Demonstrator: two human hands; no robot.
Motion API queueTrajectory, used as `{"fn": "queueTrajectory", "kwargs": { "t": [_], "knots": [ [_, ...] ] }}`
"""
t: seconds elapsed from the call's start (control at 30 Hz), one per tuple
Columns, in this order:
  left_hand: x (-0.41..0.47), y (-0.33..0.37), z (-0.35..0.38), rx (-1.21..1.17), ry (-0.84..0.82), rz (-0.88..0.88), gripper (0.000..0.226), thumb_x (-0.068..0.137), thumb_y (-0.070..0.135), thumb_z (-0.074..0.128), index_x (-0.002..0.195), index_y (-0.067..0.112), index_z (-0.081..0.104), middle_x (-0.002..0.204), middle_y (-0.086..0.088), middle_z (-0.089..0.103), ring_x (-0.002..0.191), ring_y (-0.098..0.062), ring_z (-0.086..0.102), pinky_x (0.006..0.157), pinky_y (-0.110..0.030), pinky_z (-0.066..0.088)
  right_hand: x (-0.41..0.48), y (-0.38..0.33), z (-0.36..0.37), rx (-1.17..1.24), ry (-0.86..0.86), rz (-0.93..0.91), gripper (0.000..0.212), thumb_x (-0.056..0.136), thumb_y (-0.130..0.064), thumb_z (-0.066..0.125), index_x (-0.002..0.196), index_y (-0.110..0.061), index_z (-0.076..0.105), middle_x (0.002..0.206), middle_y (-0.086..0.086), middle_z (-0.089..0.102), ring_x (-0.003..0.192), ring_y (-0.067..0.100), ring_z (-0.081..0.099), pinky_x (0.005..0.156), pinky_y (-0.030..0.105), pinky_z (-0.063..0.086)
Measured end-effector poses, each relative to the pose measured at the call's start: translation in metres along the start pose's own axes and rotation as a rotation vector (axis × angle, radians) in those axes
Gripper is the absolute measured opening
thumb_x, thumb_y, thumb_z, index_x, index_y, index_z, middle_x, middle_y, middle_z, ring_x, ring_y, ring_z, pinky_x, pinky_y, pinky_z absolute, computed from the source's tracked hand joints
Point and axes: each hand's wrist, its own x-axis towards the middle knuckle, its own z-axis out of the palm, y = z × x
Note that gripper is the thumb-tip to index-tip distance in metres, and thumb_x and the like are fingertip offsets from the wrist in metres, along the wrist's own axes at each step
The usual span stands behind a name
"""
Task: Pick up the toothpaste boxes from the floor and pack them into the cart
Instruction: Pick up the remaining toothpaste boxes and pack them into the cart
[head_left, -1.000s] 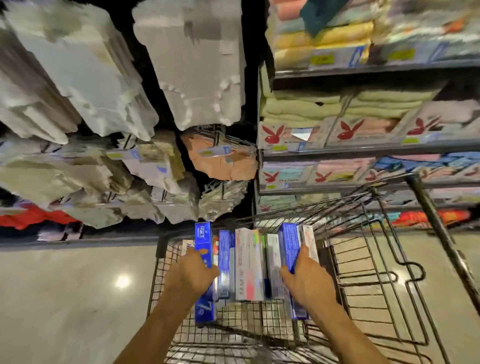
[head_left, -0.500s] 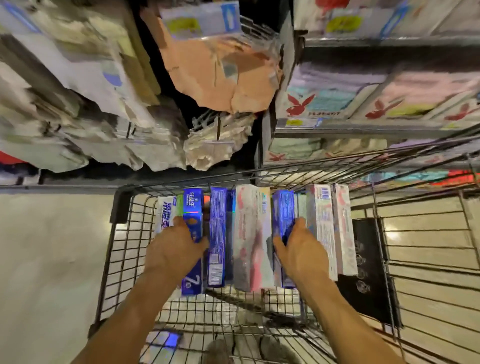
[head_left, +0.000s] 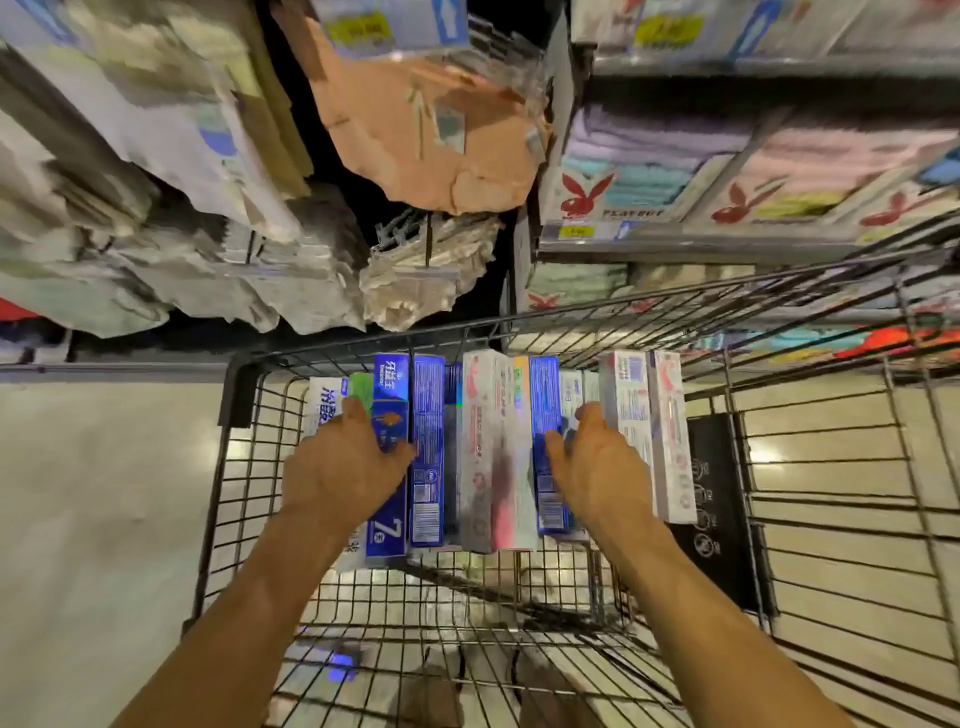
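Note:
Several toothpaste boxes (head_left: 488, 452), blue and white, stand on edge in a row across the far end of the wire cart (head_left: 236, 395). My left hand (head_left: 345, 465) lies over the blue box marked "7" (head_left: 385, 535) near the row's left end, thumb on its right edge and fingers curled over its left side. My right hand (head_left: 597, 470) rests on the right part of the row with relaxed, spread fingers. Its thumb touches another blue box (head_left: 545, 395), and two white boxes (head_left: 649, 415) stand just right of it.
Shelves of packed towels (head_left: 675, 171) rise behind the cart on the right, and hanging packaged goods (head_left: 208, 234) on the left. A black flap (head_left: 722, 525) hangs inside the cart's right part. Beige floor (head_left: 104, 493) lies to the left. Something blue (head_left: 337, 670) shows through the cart's mesh.
The view has tilted down and drawn closer to the cart. My right hand's fingers have loosened and spread on the row. My left hand stays on the blue "7" box.

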Motion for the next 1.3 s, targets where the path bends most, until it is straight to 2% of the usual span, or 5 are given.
{"fn": "queueTrajectory", "kwargs": {
  "t": [0.23,0.53,0.67,1.0,1.3],
  "knots": [
    [-0.051,0.047,-0.135,0.141,0.159,0.107,0.044,0.089,0.055,0.052,0.113,0.018,0.049,0.11,-0.005,0.064,0.101,-0.03,0.064,0.078,-0.038,0.051,-0.046,-0.046,-0.144,-0.104,0.169,-0.126,0.043,0.102,-0.049,0.044,0.129,-0.016,0.046,0.118,0.007,0.064,0.103,0.032,0.064,0.067,0.037,0.043],
    [-0.162,0.082,-0.313,0.215,0.459,0.186,0.056,0.089,0.057,0.048,0.129,0.018,0.048,0.114,-0.007,0.06,0.108,-0.03,0.058,0.084,-0.042,0.048,-0.138,-0.127,-0.326,-0.237,0.395,-0.45,0.049,0.096,-0.059,0.044,0.126,-0.02,0.054,0.12,0.007,0.062,0.113,0.03,0.058,0.096,0.047,0.045],
    [-0.21,0.071,-0.356,0.212,0.561,0.096,0.059,0.092,0.059,0.044,0.134,0.018,0.041,0.115,-0.008,0.059,0.107,-0.031,0.058,0.083,-0.042,0.047,-0.18,-0.166,-0.369,-0.294,0.439,-0.63,0.069,0.087,-0.067,0.02,0.125,-0.02,0.053,0.119,0.006,0.061,0.113,0.031,0.057,0.097,0.046,0.041],
    [-0.36,-0.026,-0.354,0.153,0.659,-0.394,0.05,0.09,0.058,0.045,0.121,0.02,0.051,0.116,-0.006,0.059,0.108,-0.031,0.056,0.088,-0.043,0.043,-0.283,-0.266,-0.333,-0.366,0.383,-1.174,0.052,0.094,-0.062,0.043,0.126,-0.022,0.053,0.123,0.005,0.061,0.119,0.029,0.056,0.102,0.047,0.041],
    [-0.561,-0.125,-0.276,0.008,0.684,-0.936,0.059,0.093,0.06,0.041,0.135,0.019,0.047,0.127,-0.007,0.056,0.115,-0.028,0.053,0.092,-0.041,0.038,-0.487,-0.32,-0.217,-0.411,0.278,-1.707,0.045,0.089,-0.062,0.051,0.109,-0.021,0.055,0.104,0.006,0.064,0.102,0.032,0.062,0.084,0.043,0.045]
  ]
}}
